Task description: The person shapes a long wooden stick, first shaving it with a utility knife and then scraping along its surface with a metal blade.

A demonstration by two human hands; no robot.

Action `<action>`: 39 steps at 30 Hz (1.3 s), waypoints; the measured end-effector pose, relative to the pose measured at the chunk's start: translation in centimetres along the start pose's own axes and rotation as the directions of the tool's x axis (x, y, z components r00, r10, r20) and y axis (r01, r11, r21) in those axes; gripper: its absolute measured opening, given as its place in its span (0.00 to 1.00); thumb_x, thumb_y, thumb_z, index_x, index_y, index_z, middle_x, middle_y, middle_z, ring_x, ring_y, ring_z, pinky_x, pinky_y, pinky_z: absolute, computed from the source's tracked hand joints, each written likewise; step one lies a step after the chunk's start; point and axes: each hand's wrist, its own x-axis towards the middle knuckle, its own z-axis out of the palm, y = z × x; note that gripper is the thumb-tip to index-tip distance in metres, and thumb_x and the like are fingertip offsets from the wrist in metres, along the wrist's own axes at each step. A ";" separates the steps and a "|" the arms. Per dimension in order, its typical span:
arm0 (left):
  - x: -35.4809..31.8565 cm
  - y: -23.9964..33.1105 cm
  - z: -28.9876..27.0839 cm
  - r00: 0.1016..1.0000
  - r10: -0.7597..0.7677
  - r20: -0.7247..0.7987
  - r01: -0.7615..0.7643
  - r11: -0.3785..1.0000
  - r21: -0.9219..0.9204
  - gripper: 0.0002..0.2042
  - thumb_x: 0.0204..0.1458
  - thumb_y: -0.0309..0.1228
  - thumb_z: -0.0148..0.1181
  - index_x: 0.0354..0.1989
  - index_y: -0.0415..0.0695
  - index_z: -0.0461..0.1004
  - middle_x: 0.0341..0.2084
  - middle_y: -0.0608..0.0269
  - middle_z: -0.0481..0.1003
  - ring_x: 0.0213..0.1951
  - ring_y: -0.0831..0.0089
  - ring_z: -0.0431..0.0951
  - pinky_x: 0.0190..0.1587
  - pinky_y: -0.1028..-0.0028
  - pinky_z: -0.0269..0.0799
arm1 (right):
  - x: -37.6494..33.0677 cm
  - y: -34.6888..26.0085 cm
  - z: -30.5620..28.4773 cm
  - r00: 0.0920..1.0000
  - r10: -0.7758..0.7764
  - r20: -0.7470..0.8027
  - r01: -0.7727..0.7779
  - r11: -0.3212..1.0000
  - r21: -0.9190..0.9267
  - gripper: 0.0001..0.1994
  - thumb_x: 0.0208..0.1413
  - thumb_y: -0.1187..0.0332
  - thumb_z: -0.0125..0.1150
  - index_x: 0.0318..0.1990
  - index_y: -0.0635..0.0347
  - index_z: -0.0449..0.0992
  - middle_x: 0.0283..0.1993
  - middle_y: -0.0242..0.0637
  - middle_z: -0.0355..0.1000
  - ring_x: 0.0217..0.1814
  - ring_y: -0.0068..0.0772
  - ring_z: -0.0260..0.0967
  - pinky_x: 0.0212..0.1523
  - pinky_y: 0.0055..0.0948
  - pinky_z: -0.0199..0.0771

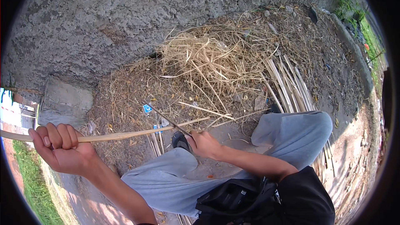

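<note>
My left hand [64, 146] is closed around a long pale bamboo strip [125, 135], which runs from the left edge of the view toward the middle. The strip lies roughly level in front of my knees. In my right hand [206, 145] is the handle end of a knife [164, 116], gripped in closed fingers. Its dark, narrow blade slants up and to the left, crossing the strip near its right end. I cannot tell how deep the edge sits in the strip. The handle is mostly hidden by my fingers.
Beyond the strip, a heap of curly shavings [208, 60] lies against a rough grey wall [125, 12]. Split strips [287, 83] are bundled by my right knee [308, 127]. A concrete block [66, 100] stands at left, and a small blue packet [147, 108] lies on the dirt.
</note>
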 end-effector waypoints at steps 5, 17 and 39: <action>0.3 -0.1 -0.8 0.999 -0.026 -0.021 0.027 1.000 0.003 0.18 0.65 0.36 0.44 0.20 0.50 0.54 0.10 0.75 0.46 0.11 0.85 0.37 0.11 0.79 0.33 | 0.5 14.3 4.2 0.973 0.231 -0.016 -0.230 0.955 -0.188 0.16 0.60 0.61 0.49 0.37 0.68 0.72 0.27 0.60 0.73 0.30 0.67 0.72 0.36 0.55 0.75; 0.7 -0.2 -0.2 0.996 -0.010 -0.087 0.010 1.000 -0.001 0.19 0.64 0.37 0.49 0.19 0.51 0.54 0.10 0.76 0.45 0.11 0.85 0.38 0.13 0.79 0.32 | 0.7 19.0 6.2 0.942 0.333 0.038 -0.322 0.930 -0.177 0.16 0.60 0.61 0.49 0.33 0.68 0.73 0.28 0.62 0.73 0.33 0.67 0.72 0.37 0.55 0.75; 1.0 -1.6 1.3 0.978 0.005 -0.210 0.038 0.979 0.200 0.19 0.61 0.38 0.53 0.20 0.52 0.53 0.11 0.77 0.45 0.13 0.85 0.40 0.15 0.77 0.32 | -3.7 22.9 6.2 0.903 0.420 -0.095 -0.431 0.876 -0.218 0.14 0.57 0.65 0.48 0.34 0.67 0.76 0.33 0.62 0.74 0.39 0.67 0.73 0.44 0.54 0.74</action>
